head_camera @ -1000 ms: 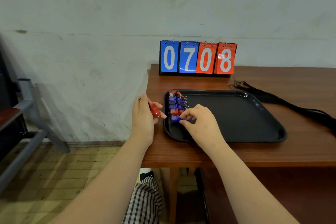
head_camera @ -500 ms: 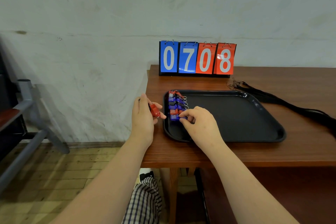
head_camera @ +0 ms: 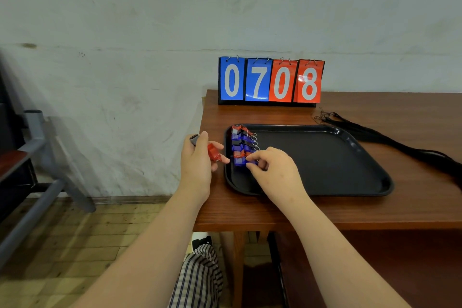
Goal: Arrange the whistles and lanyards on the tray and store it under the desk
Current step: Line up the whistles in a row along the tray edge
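Observation:
A black tray (head_camera: pixel 325 162) lies on the brown desk (head_camera: pixel 375 207). Along its left edge several red, blue and black whistles (head_camera: pixel 241 141) sit in a column, key rings pointing right. My right hand (head_camera: pixel 272 170) pinches the nearest blue whistle (head_camera: pixel 240 161) at the near end of that column. My left hand (head_camera: pixel 197 160) hovers just left of the tray and grips a red whistle (head_camera: pixel 212 151), with a dark one (head_camera: pixel 193 138) showing above its fingers. A bundle of black lanyards (head_camera: pixel 375 136) lies on the desk right of the tray.
A flip scoreboard (head_camera: pixel 271 81) reading 0708 stands at the back of the desk against the wall. A grey metal frame (head_camera: pixel 37 155) stands at the left over the wooden floor. My checked trouser leg (head_camera: pixel 200 280) shows below the desk's edge.
My right hand has shifted very slightly on the blue whistle at the near end of the column. My left hand has stayed where it was with its whistles.

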{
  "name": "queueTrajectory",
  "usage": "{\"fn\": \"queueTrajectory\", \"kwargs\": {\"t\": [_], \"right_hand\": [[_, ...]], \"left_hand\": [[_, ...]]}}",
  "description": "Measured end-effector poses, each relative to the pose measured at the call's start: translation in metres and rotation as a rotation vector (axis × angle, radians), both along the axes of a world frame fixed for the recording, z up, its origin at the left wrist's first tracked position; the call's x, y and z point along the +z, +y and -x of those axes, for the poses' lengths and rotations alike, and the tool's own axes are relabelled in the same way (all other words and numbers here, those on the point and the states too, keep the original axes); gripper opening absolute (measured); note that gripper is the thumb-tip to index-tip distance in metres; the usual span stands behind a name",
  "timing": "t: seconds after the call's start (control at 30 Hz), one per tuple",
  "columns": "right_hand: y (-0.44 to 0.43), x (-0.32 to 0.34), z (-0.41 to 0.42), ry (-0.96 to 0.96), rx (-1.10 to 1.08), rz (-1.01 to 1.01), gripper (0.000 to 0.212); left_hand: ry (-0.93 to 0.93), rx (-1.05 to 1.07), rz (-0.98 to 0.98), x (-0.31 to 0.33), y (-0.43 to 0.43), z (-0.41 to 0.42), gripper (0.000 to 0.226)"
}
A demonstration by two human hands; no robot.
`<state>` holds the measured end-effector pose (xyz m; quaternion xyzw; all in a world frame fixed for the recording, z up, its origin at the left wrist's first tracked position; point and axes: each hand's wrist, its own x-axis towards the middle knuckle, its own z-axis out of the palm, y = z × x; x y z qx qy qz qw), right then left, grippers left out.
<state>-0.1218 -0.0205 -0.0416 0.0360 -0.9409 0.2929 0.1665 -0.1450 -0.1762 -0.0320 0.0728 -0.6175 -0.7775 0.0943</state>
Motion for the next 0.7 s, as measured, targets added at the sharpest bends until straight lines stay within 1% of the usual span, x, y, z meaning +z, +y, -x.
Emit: {"fn": "queueTrajectory", "kwargs": {"t": [0.13, 0.2, 0.33, 0.5, 0.7], "right_hand": [[0.001, 0.001, -0.003, 0.063, 0.01, 0.087, 0.023], [0.001, 0.003, -0.007, 0.071, 0.03, 0.139, 0.02], [-0.001, 0.005, -0.011, 0.064, 0.084, 0.212, 0.01], [-0.001, 0.007, -0.012, 0.002, 0.114, 0.286, 0.017], [-0.001, 0.009, -0.013, -0.035, 0.166, 0.24, 0.027]], "left_hand": [[0.016, -0.036, -0.012, 0.0, -0.001, -0.002, 0.018], [0.038, -0.083, -0.021, 0.001, -0.001, -0.004, 0.019], [0.064, -0.146, 0.031, 0.003, -0.001, -0.009, 0.022], [0.083, -0.211, 0.091, 0.001, -0.001, -0.01, 0.025], [0.083, -0.259, 0.123, 0.001, 0.0, -0.013, 0.023]]}}
